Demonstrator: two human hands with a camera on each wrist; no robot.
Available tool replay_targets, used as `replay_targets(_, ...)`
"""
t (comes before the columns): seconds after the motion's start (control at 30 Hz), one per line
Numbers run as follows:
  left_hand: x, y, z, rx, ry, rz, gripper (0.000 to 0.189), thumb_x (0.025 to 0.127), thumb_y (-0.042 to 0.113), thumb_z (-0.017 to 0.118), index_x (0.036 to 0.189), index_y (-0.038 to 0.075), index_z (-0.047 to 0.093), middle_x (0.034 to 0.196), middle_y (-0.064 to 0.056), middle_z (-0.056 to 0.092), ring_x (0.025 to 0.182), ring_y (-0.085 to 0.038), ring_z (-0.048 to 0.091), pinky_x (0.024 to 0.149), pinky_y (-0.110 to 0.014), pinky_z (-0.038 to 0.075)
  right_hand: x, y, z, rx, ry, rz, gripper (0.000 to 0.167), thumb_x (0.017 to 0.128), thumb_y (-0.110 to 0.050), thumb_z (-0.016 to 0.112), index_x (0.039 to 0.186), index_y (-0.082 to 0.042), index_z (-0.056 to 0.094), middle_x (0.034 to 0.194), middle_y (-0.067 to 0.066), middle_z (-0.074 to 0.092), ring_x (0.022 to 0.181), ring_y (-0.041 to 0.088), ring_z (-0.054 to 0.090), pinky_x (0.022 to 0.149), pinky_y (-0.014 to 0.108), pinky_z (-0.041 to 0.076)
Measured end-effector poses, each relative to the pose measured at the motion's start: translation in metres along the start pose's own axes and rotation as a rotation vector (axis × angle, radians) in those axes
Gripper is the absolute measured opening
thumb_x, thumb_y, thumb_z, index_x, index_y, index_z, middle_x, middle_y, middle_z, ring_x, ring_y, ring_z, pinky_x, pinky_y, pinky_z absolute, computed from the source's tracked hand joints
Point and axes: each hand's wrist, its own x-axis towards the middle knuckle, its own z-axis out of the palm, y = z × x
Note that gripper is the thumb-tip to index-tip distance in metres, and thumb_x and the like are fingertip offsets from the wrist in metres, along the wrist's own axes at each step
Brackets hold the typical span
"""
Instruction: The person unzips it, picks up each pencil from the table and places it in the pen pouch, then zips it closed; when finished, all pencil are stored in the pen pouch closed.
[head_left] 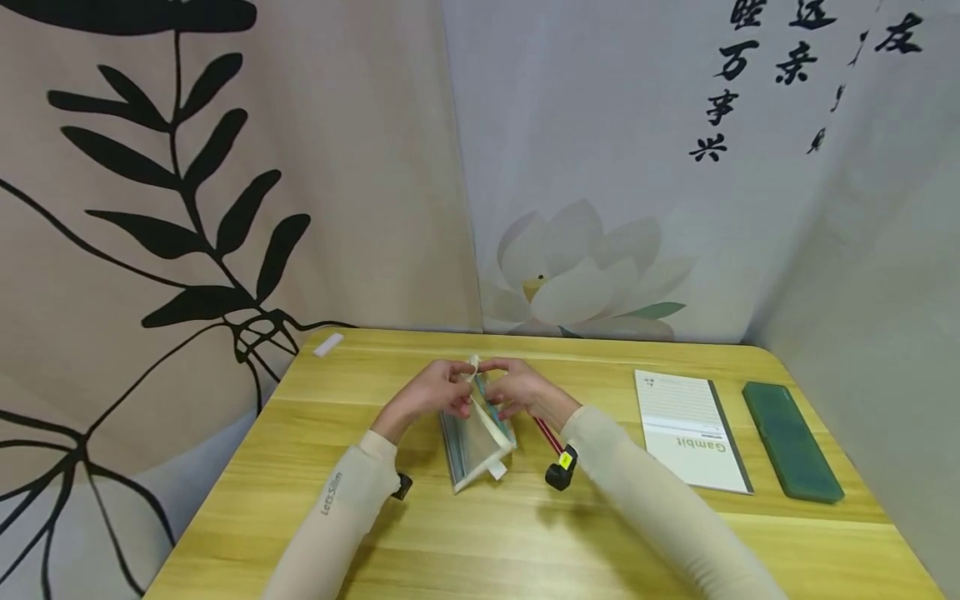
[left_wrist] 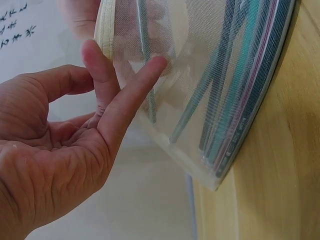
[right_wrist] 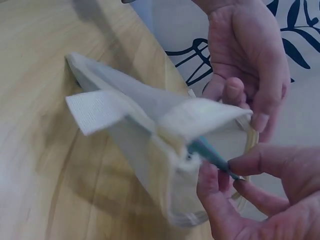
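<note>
A see-through mesh pouch (head_left: 472,450) with a cream zipper edge is held tilted over the table. Several slim pens or sticks, green, dark and pink, show through its mesh (left_wrist: 180,95) in the left wrist view. My left hand (head_left: 437,389) pinches the rim at the opening, one finger stretched along the mesh. At the pouch's open mouth, my right hand (head_left: 528,390) pinches the end of a teal pen-like stick (right_wrist: 212,156) between thumb and finger. Most of that stick lies hidden inside. A white fabric tag (right_wrist: 92,111) sticks out from the pouch's side.
To the right on the wooden table (head_left: 480,550) lie a white notepad (head_left: 690,442) marked "Gambit" and a dark green case (head_left: 791,442). A small white block (head_left: 327,345) sits at the back left corner. Printed curtains (head_left: 375,167) hang behind the table.
</note>
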Motion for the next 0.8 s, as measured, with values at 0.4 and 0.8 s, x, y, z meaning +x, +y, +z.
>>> replay_targets(0.4,-0.002,0.004,-0.001,-0.011,0.021,-0.006,0.06,0.102,0.004,0.053,0.159,-0.009,0.037,0.087,-0.008,0.067,0.066,-0.013,0.069,0.085,-0.047,0.068,0.005,0.021,0.003,0.064,-0.021,-0.075,0.058,0.098,-0.004,0.066,0.154,-0.018,0.053,0.11,0.013,0.077,0.089,0.019,0.075,0.071,0.033,0.063)
replay_targets(0.8,-0.001,-0.002,-0.006,-0.007,0.046,-0.007,0.059,0.102,0.005,0.055,0.157,-0.009,0.04,0.089,-0.008,0.068,0.067,-0.013,0.07,0.078,-0.037,0.069,-0.003,0.024,-0.02,0.08,0.053,-0.097,0.05,0.1,-0.018,0.072,0.148,-0.011,0.058,0.129,0.02,0.067,0.094,0.028,0.075,0.077,0.042,0.069)
